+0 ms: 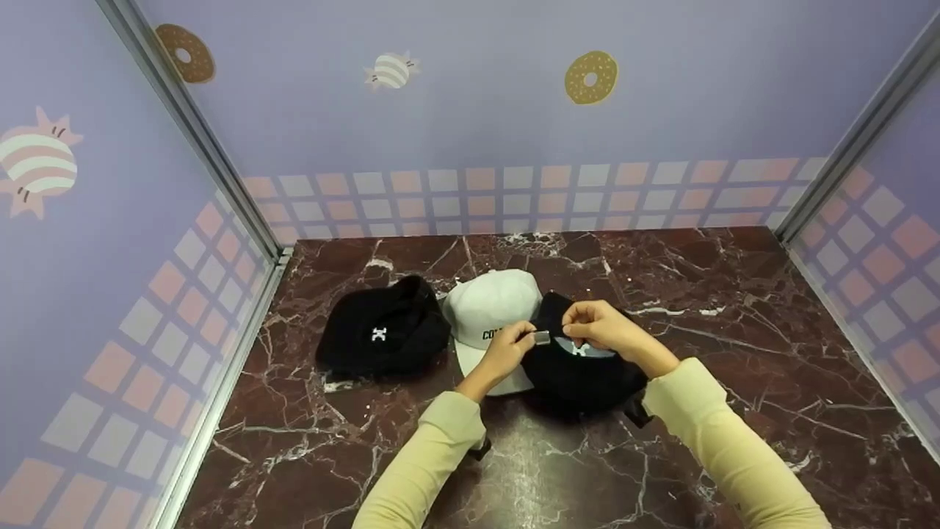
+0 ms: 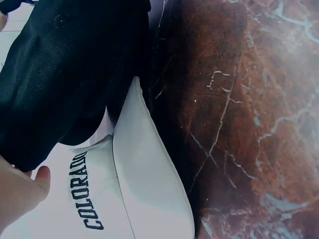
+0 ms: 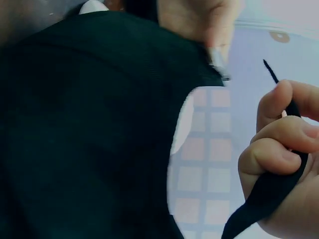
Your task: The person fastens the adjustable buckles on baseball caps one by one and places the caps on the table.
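Observation:
A black baseball cap (image 1: 580, 386) is held up with its back opening toward the far wall. My left hand (image 1: 507, 349) pinches the metal buckle (image 1: 542, 338) at one side of that opening. Across the gap, the right hand (image 3: 284, 154) grips the cap's black strap (image 3: 269, 196) between curled fingers and thumb, and the strap's thin tip (image 3: 269, 69) sticks up free of the buckle. Beside the black cap lies a white cap (image 1: 496, 297), partly covered by my left hand; the left wrist view shows COLORADO lettered above its brim (image 2: 149, 174).
A second black cap (image 1: 382, 334) with a small white emblem rests left of the white one. All of this is on a dark red marbled table (image 1: 330, 455). Patterned lilac panels (image 1: 485, 117) wall in the back and both sides.

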`<state>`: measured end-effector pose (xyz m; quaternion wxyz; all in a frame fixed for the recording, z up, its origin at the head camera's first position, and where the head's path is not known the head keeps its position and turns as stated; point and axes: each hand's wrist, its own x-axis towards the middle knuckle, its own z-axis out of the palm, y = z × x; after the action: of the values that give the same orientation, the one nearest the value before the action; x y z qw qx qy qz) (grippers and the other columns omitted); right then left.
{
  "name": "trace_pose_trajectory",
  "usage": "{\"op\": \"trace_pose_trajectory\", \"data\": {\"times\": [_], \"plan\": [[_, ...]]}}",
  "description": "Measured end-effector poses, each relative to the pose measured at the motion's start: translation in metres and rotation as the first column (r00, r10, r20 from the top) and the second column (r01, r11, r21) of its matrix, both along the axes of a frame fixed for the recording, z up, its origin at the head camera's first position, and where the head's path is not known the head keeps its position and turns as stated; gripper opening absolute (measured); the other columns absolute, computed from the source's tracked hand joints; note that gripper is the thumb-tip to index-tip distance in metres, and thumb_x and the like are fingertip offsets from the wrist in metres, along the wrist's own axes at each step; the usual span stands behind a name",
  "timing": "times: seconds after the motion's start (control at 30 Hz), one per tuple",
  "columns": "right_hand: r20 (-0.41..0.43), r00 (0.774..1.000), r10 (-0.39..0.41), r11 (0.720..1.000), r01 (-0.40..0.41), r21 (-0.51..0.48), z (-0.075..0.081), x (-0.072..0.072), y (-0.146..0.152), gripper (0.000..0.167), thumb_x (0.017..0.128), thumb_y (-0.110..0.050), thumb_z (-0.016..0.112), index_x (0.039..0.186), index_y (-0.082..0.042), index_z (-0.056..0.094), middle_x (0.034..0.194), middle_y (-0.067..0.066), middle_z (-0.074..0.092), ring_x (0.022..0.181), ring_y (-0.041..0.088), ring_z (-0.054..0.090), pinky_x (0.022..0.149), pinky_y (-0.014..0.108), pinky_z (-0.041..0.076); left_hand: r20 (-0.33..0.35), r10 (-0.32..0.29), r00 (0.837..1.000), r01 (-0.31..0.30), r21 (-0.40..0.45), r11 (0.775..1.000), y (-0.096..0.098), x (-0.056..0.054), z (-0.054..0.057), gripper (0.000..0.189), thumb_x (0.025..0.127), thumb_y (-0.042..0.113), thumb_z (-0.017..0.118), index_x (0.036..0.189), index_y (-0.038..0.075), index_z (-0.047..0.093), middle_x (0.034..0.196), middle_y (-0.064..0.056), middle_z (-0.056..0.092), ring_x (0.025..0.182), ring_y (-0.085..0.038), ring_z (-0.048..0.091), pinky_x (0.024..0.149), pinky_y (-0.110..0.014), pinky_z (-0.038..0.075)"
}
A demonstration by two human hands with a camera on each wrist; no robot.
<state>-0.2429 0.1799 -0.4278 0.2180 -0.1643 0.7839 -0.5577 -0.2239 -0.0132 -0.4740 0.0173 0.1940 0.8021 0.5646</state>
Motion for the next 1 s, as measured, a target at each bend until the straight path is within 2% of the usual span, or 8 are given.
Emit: {"op": "trace_pose_trajectory", "data": {"times": [0.1,0.2,0.27,0.4,0.57,0.8,1.0], "plan": [[0.014,1.000,-0.010,0.999,0.009,0.042,0.002,0.004,-0.004,0.019,0.085,-0.002,0.050,0.092,0.015,0.050,0.059,0.000,0.052,0.035,0.000,0.027,0.036,0.016,0.023,-0.028,0.005,1.000,-0.006,-0.020,1.000,0.000,-0.008,-0.014,0.012,0.082,-0.003,0.046,0.085,-0.010,0.055,0.071,-0.009,0.049,0.065,-0.010,0.039,0.062,-0.020,0.034],[0.016,1.000,-0.022,0.997,0.021,0.073,0.005,0.008,-0.007,0.023,0.085,-0.002,0.049,0.095,0.018,0.051,0.060,0.000,0.053,0.035,0.000,0.026,0.036,0.015,0.024,-0.047,0.015,0.999,-0.018,-0.054,0.998,0.001,-0.015,-0.028,0.012,0.083,0.000,0.047,0.086,-0.006,0.057,0.074,-0.008,0.052,0.067,-0.009,0.041,0.065,-0.020,0.035],[0.016,0.999,-0.030,0.996,0.029,0.087,0.005,0.008,-0.009,0.023,0.085,-0.002,0.049,0.096,0.017,0.052,0.061,0.000,0.054,0.035,0.000,0.027,0.037,0.015,0.024,-0.062,0.016,0.998,-0.020,-0.067,0.998,0.001,-0.017,-0.032,0.013,0.084,0.003,0.047,0.087,-0.005,0.057,0.075,-0.006,0.053,0.068,-0.007,0.041,0.066,-0.020,0.036],[0.036,0.999,-0.034,0.997,0.032,0.076,0.001,0.007,-0.010,0.022,0.085,-0.003,0.050,0.096,0.016,0.053,0.060,0.000,0.056,0.034,0.000,0.028,0.036,0.015,0.024,-0.078,0.002,0.997,-0.007,-0.063,0.998,0.000,-0.018,-0.034,0.014,0.083,0.004,0.047,0.087,-0.005,0.056,0.073,-0.004,0.051,0.067,-0.007,0.042,0.066,-0.019,0.036],[0.096,0.995,-0.022,1.000,0.022,0.006,-0.011,0.001,-0.005,0.023,0.086,-0.005,0.050,0.098,0.015,0.052,0.060,-0.001,0.058,0.034,0.002,0.028,0.036,0.018,0.023,-0.076,-0.004,0.997,0.000,-0.055,0.998,-0.001,-0.018,-0.035,0.013,0.084,0.003,0.046,0.087,-0.005,0.056,0.074,-0.006,0.051,0.068,-0.009,0.042,0.066,-0.020,0.037],[0.122,0.992,-0.008,0.999,0.012,-0.036,-0.028,-0.009,0.002,0.025,0.086,-0.009,0.052,0.098,0.014,0.053,0.060,-0.003,0.059,0.034,0.004,0.028,0.035,0.019,0.024,-0.053,0.028,0.998,-0.032,-0.078,0.996,-0.001,-0.016,-0.036,0.015,0.085,0.006,0.046,0.091,-0.002,0.057,0.080,-0.010,0.055,0.074,-0.010,0.044,0.070,-0.021,0.036],[0.146,0.989,-0.005,0.999,0.010,-0.032,-0.014,0.000,-0.002,0.026,0.087,-0.004,0.048,0.101,0.018,0.049,0.060,-0.003,0.059,0.035,0.003,0.030,0.037,0.018,0.025,-0.058,0.029,0.998,-0.034,-0.082,0.996,0.000,-0.017,-0.037,0.014,0.085,0.008,0.047,0.090,0.000,0.057,0.080,-0.008,0.055,0.073,-0.010,0.044,0.069,-0.021,0.037]]}}
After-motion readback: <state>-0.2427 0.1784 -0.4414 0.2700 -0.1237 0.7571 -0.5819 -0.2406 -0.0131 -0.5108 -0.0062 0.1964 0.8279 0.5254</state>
